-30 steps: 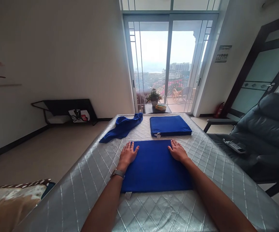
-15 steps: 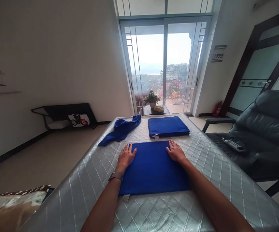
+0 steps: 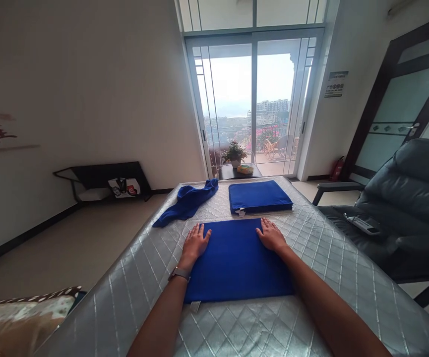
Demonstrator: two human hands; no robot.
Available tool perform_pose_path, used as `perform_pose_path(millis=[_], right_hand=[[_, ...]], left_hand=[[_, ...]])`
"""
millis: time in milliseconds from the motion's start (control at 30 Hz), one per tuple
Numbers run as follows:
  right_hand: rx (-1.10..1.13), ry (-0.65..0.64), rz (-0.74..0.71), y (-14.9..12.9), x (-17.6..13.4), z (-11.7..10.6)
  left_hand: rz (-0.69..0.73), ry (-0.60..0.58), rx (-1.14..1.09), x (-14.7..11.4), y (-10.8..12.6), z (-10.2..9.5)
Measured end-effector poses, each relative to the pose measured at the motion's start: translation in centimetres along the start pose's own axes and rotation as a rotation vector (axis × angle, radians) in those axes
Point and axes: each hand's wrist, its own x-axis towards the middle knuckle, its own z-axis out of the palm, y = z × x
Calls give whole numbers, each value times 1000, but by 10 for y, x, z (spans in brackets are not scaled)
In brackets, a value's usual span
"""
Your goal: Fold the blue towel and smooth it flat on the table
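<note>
A flat blue fabric rectangle (image 3: 238, 263) lies before me, with a small white tag showing at its near left edge. On its far left corner rests my left hand (image 3: 196, 241), open, palm down. My right hand (image 3: 272, 235) lies flat on the far right corner, fingers stretched out. Just beyond is a neat stack of folded blue fabric (image 3: 261, 195) with a white tag at its front. To the left of that stack, a crumpled blue cloth (image 3: 187, 201) lies in a loose strip.
Everything blue lies on a silver quilted surface (image 3: 255, 327). A dark recliner (image 3: 415, 198) holding a grey device (image 3: 363, 224) stands at right. Past the far edge, a potted plant (image 3: 235, 153) sits before a glass sliding door. A black frame (image 3: 106, 173) leans by the left wall.
Both hands stay in the same places on the blue fabric. The whole view has shifted slightly; the fabric pieces look unchanged.
</note>
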Motion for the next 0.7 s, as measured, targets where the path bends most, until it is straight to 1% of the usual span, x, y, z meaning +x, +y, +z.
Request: perform_pose_path(millis=[433, 700], right_hand=[[-5, 21, -1, 0, 0, 1], [10, 1, 7, -2, -1, -2]], left_hand=[[-6, 11, -13, -1, 1, 0], [-1, 10, -10, 0, 0, 0]])
